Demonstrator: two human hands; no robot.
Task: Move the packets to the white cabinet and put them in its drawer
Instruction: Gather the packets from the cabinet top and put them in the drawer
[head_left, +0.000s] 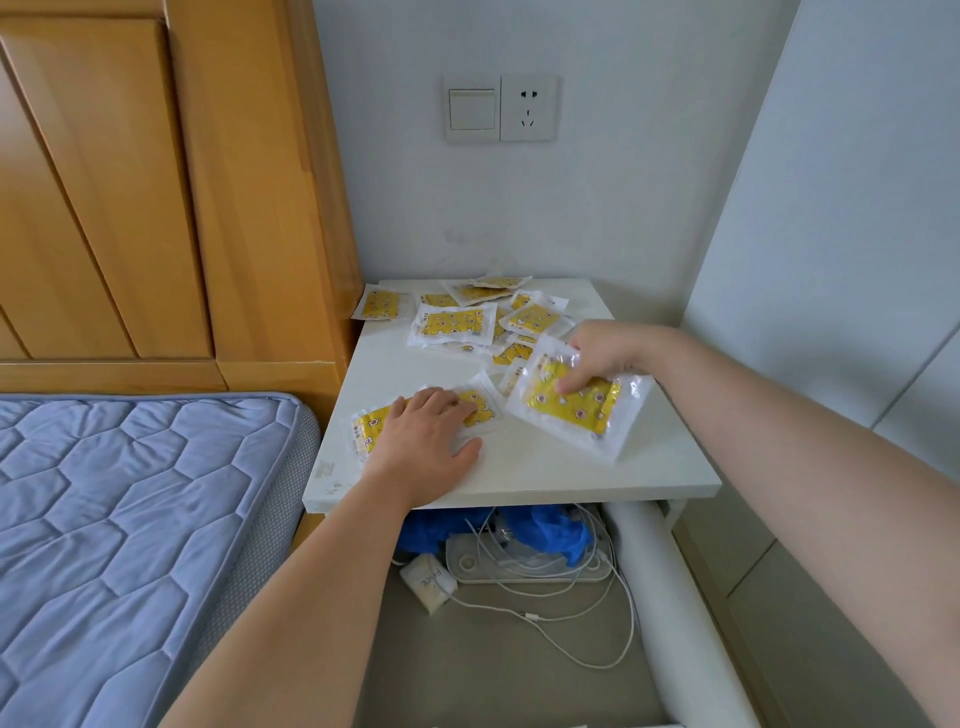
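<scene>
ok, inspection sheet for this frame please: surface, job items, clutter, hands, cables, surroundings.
Surface: white cabinet top, scuffed at its front left corner.
Job's things: yellow packets scattered over the back of the top; flat packet near the front left; lifted packet, tilted up at the held end; open drawer below.
Clutter: in the drawer, blue material, white power strip, small white pouch, white roll.
Hands: left hand flat on the flat packet; right hand pinches the lifted packet.
Cables: white cables loose in the drawer.
Surroundings: wooden headboard, blue mattress, wall switch, socket.
</scene>
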